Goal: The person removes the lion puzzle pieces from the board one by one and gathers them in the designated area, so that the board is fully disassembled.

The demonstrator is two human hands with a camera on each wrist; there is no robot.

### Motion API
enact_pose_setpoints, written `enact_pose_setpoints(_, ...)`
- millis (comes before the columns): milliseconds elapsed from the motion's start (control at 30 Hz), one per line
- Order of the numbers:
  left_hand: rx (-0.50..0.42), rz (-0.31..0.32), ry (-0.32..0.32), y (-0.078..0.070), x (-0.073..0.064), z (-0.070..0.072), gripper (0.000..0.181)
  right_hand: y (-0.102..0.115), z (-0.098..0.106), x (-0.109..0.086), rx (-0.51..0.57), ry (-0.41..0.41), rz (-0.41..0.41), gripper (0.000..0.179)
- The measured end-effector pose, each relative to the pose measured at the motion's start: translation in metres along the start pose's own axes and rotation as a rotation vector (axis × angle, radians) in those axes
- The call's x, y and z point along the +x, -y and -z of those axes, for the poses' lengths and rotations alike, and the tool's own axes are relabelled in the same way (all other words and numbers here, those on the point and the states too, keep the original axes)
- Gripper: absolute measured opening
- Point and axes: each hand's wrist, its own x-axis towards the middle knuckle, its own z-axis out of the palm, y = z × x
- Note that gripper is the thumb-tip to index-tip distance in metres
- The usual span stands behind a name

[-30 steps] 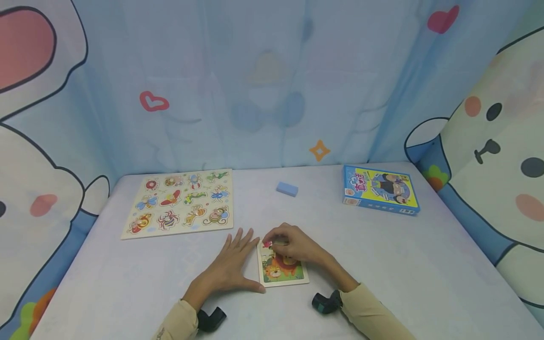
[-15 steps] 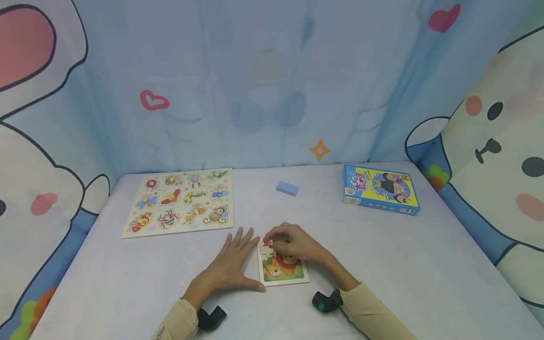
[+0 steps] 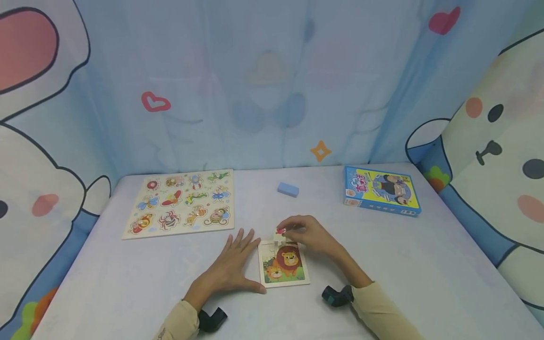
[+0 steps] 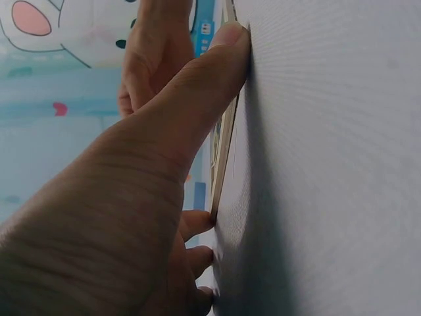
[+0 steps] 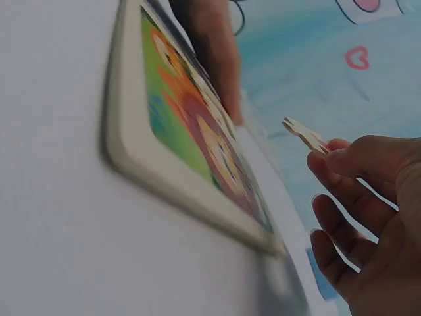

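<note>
A small wooden lion puzzle (image 3: 286,284) with a pale frame lies flat on the table; in the head view its upper left shows bare wood. Above its far edge, my right hand (image 3: 308,234) pinches a puzzle piece (image 3: 278,237) with some red on it between thumb and forefinger. The right wrist view shows that piece (image 5: 304,135) tilted and apart from the board, the other fingers loosely bent. My left hand (image 3: 231,267) rests spread at the board's left side, thumb and forefinger touching its edge, as the left wrist view also shows.
A larger wooden board of insect pictures (image 3: 182,230) lies at the back left. A blue block (image 3: 288,190) sits at the back middle. At the back right is a blue and yellow box (image 3: 382,191). A patterned curtain (image 3: 272,118) hangs behind the table.
My right hand has lifted the puzzle piece off the board's upper left and moved right and away from me, uncovering the lion's face. The left hand has stayed in place.
</note>
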Motion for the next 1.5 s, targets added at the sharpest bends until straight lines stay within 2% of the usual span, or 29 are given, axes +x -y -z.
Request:
enact_pose_setpoints(133, 0.006, 0.004, 0.003, -0.001, 0.000, 0.000, 0.119, -0.014, 0.022, -0.012, -0.026, -0.036, -0.020, 0.018)
enact_pose_setpoints(267, 0.012, 0.000, 0.005, -0.002, -0.001, 0.001, 0.119, -0.030, 0.041, -0.027, -0.048, -0.032, -0.071, 0.017)
enact_pose_setpoints(500, 0.009, -0.011, -0.002, -0.001, -0.002, 0.003, 0.119, -0.044, 0.056, -0.045, -0.119, -0.001, -0.113, 0.014)
enact_pose_setpoints(700, -0.004, -0.012, -0.005, 0.001, -0.002, 0.001, 0.119, -0.046, 0.055, -0.044, -0.164, -0.002, -0.090, 0.016)
enact_pose_setpoints(1033, 0.009, -0.015, -0.001, 0.001, -0.001, -0.001, 0.119, -0.047, 0.056, -0.044, -0.201, 0.013, -0.102, 0.017)
enact_pose_setpoints(1167, 0.007, -0.015, 0.000, 0.000, -0.001, -0.001, 0.119, -0.042, 0.055, -0.045, -0.218, -0.020, -0.080, 0.018)
enact_pose_setpoints(1300, -0.001, -0.015, -0.003, 0.000, 0.000, -0.001, 0.119, -0.031, 0.044, -0.039, -0.213, -0.044, -0.007, 0.018)
enact_pose_setpoints(1500, -0.045, -0.007, 0.001, 0.004, 0.002, 0.001, 0.121, -0.015, 0.014, -0.018, -0.214, 0.046, 0.085, 0.022)
